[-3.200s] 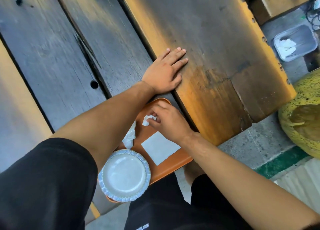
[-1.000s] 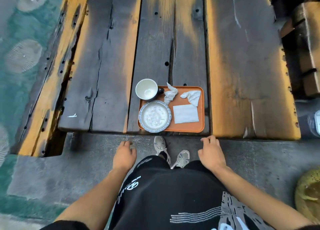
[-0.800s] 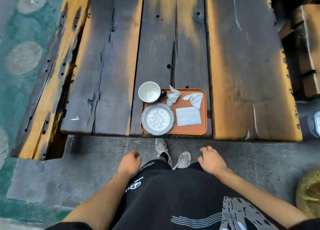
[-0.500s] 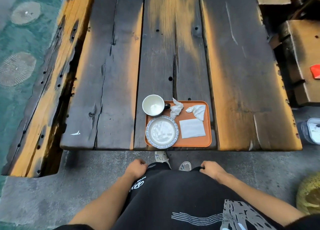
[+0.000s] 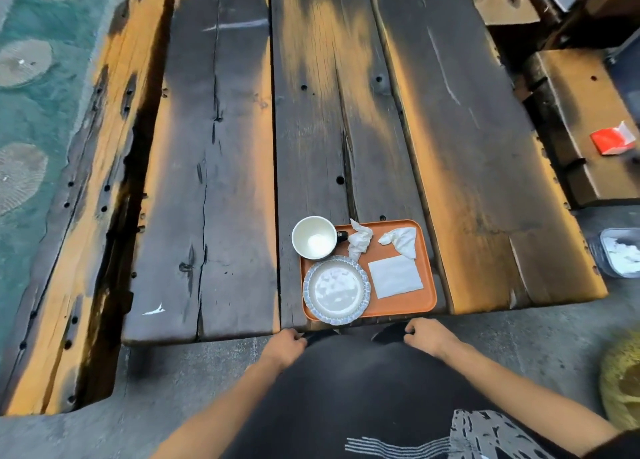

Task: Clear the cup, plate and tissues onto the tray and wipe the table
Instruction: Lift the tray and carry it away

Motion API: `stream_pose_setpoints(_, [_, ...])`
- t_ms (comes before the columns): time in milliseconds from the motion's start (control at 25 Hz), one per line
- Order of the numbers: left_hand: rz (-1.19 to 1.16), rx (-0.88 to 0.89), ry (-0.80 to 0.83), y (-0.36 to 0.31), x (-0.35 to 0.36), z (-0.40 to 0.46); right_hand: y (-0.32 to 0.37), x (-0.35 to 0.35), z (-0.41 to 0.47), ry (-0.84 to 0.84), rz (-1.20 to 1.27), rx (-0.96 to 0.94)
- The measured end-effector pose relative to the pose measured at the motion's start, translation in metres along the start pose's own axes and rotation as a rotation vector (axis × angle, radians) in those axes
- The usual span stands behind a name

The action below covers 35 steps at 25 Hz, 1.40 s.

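An orange tray (image 5: pixel 426 304) sits at the near edge of the dark plank table (image 5: pixel 225 181). On it are a blue-rimmed white plate (image 5: pixel 336 289), a flat white napkin (image 5: pixel 394 277) and two crumpled tissues (image 5: pixel 360 240) (image 5: pixel 400 240). A white cup (image 5: pixel 314 242) stands at the tray's far left corner, partly over its rim. My left hand (image 5: pixel 282 349) and right hand (image 5: pixel 429 335) rest on my black shorts just below the table edge. Their fingers are loosely curled and hold nothing.
A small white scrap (image 5: pixel 154 309) lies on the left planks. A wooden bench (image 5: pixel 585 112) at the right carries a red-and-white packet (image 5: pixel 611 142). A clear container of tissues (image 5: pixel 620 252) and a yellow-green object (image 5: pixel 623 389) sit on the concrete floor at the right.
My right hand let go of a tissue on the tray and my left lifted off the table. Both drew back to my thighs and curled; more of the table shows.
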State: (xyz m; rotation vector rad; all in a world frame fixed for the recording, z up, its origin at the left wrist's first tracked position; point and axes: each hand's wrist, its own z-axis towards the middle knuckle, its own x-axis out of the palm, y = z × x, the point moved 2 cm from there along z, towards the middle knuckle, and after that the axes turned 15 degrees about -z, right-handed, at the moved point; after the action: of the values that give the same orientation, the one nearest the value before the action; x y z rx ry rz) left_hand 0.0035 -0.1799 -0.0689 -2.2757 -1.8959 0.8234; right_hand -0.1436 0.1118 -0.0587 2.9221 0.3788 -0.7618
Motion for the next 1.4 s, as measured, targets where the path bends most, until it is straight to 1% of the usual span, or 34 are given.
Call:
stream_pose_setpoints(160, [0.021, -0.013, 0.010, -0.004, -0.004, 0.002, 0.000, -0.008, 0.003, -0.038, 0.091, 0.000])
stream_pose_setpoints(320, [-0.020, -0.041, -0.014, -0.005, -0.004, 0.000, -0.013, -0.013, 0.006, 0.008, 0.083, -0.005])
stream_pose_setpoints(560, [-0.057, -0.032, -0.131, -0.014, -0.005, -0.004, -0.033, -0.029, 0.014, 0.055, 0.106, -0.019])
stream_pose_setpoints(640, [-0.070, -0.041, -0.138, -0.017, -0.005, -0.004, -0.043, -0.029, 0.019, 0.026, 0.152, -0.026])
stream_pose_setpoints(760, [-0.093, -0.033, -0.158, -0.021, -0.010, -0.001, -0.057, -0.035, 0.021, -0.009, 0.230, 0.024])
stream_pose_setpoints(920, [-0.142, -0.004, -0.237, -0.032, -0.023, 0.006, -0.072, -0.051, 0.029, -0.034, 0.352, 0.097])
stream_pose_setpoints(1040, [-0.215, 0.009, -0.277, -0.045, -0.032, 0.012, -0.073, -0.066, 0.036, -0.059, 0.420, 0.117])
stream_pose_setpoints(1160, [-0.311, 0.029, -0.297, -0.057, -0.040, 0.022, -0.068, -0.084, 0.044, -0.119, 0.501, 0.110])
stream_pose_setpoints(1240, [-0.332, 0.053, -0.287, -0.067, -0.046, 0.029, -0.061, -0.096, 0.049, -0.161, 0.516, 0.101])
stream_pose_setpoints(1400, [-0.331, 0.102, -0.281, -0.086, -0.056, 0.041, -0.050, -0.113, 0.057, -0.241, 0.442, 0.102])
